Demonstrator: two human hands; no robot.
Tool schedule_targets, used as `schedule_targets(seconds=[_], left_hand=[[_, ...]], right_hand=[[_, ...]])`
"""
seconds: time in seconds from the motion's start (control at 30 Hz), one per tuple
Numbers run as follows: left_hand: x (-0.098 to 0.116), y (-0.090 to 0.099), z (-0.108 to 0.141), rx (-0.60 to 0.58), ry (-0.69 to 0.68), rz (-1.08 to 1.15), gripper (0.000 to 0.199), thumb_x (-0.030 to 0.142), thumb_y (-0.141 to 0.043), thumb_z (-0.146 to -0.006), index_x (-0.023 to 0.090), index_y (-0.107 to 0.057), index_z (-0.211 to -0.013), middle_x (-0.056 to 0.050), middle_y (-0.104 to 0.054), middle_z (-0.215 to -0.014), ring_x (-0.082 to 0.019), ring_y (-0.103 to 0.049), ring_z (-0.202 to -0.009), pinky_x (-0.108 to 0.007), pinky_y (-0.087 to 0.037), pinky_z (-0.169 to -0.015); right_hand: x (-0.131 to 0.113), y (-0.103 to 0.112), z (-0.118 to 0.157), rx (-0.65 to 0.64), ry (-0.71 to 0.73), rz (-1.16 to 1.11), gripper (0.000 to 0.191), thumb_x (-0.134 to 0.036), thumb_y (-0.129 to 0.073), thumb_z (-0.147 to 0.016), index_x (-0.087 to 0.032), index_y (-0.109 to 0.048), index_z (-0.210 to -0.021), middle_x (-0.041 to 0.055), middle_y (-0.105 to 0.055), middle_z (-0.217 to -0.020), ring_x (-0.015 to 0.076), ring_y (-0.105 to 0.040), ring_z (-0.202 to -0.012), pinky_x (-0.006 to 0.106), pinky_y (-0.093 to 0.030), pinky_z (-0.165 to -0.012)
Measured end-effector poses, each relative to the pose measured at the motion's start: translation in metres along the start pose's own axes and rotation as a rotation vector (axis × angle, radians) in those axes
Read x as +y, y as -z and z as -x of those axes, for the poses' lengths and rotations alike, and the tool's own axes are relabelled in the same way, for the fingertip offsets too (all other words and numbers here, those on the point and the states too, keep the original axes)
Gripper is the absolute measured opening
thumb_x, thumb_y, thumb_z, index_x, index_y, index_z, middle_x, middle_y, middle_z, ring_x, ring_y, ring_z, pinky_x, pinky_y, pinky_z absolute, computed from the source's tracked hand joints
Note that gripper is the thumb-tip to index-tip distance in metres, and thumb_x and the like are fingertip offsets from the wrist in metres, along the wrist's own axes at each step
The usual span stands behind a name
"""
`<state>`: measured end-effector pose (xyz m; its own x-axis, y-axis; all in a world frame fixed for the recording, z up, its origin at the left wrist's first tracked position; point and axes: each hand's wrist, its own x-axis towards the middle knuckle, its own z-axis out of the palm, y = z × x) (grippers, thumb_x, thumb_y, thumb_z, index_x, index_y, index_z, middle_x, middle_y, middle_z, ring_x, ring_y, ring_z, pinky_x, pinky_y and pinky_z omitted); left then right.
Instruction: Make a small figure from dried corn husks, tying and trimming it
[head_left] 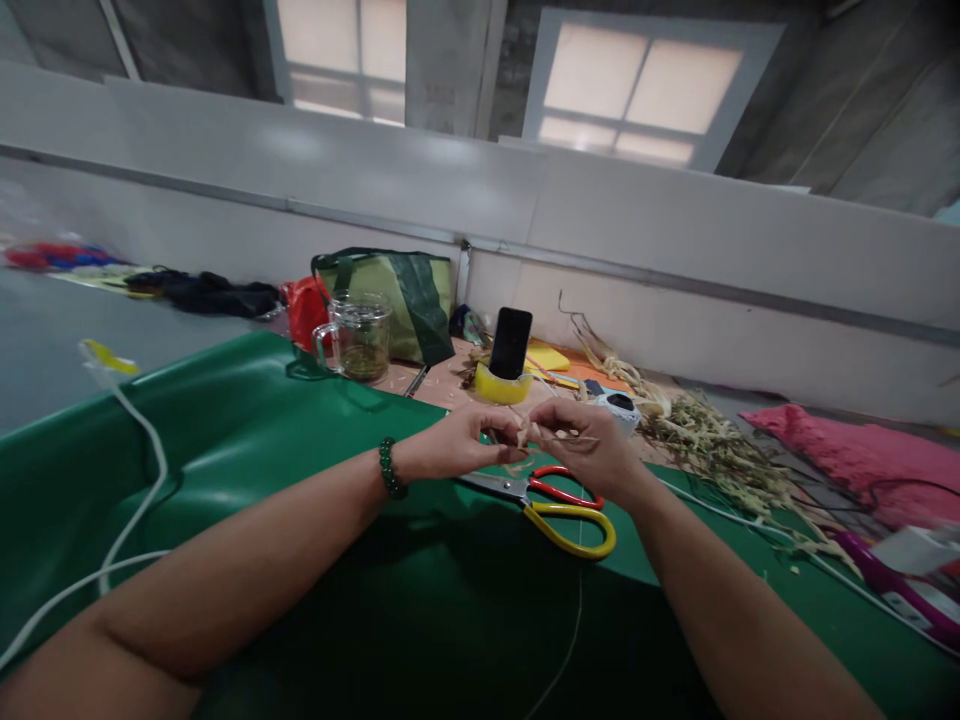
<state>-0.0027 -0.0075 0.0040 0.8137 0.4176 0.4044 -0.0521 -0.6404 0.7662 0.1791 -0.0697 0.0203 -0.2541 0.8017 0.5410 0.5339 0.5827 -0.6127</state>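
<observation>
My left hand (469, 440), with a green bead bracelet at its wrist, pinches one side of a small pale, dry strip (524, 436). On the other side my right hand (581, 445) closes its fingers on the same pale material, and thin dry stalks show against its palm. Both hands nearly touch, above the green sheet. Just below them lie scissors (570, 528) with one red and one yellow handle, blades pointing left. A thin thread (579, 620) hangs or lies below the scissors.
Behind the hands, a phone (511, 343) stands in a yellow tape roll (501, 385). A glass mug (364, 340) and a green bag (420, 300) are back left. Dry plant strips (712, 440), a white cable (817, 565) and pink cloth (862, 450) are at right.
</observation>
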Motion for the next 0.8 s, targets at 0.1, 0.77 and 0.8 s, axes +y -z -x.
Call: schedule_targets(seconds=[0.1, 0.77, 0.8], left_hand=[[-0.002, 0.000, -0.001, 0.064, -0.032, -0.037, 0.017, 0.027, -0.063, -0.082, 0.012, -0.066, -0.075, -0.005, -0.065, -0.078, -0.014, -0.057, -0.074, -0.026, -0.048, -0.073], [-0.003, 0.001, -0.002, 0.107, 0.111, 0.124, 0.023, 0.032, -0.064, -0.077, 0.012, -0.060, -0.064, 0.001, -0.053, -0.061, -0.009, -0.047, -0.061, -0.021, -0.040, -0.059], [-0.002, 0.001, -0.002, 0.092, 0.105, 0.101, 0.023, 0.031, -0.063, -0.077, 0.012, -0.059, -0.063, 0.002, -0.050, -0.060, -0.009, -0.045, -0.060, -0.021, -0.039, -0.057]], right_hand=[[0.000, 0.002, -0.003, 0.003, -0.120, -0.116, 0.020, -0.036, -0.067, -0.074, -0.017, -0.064, -0.066, 0.0008, -0.062, -0.064, 0.0118, -0.056, -0.059, 0.025, -0.048, -0.057], [0.016, 0.009, -0.006, 0.256, 0.070, 0.163, 0.011, -0.030, -0.062, -0.082, -0.021, -0.068, -0.083, 0.0065, -0.070, -0.086, 0.0207, -0.063, -0.083, 0.040, -0.049, -0.079], [0.013, 0.008, -0.005, 0.220, 0.150, 0.209, 0.012, -0.029, -0.061, -0.085, -0.021, -0.069, -0.083, 0.0063, -0.071, -0.086, 0.0210, -0.063, -0.084, 0.041, -0.049, -0.081]])
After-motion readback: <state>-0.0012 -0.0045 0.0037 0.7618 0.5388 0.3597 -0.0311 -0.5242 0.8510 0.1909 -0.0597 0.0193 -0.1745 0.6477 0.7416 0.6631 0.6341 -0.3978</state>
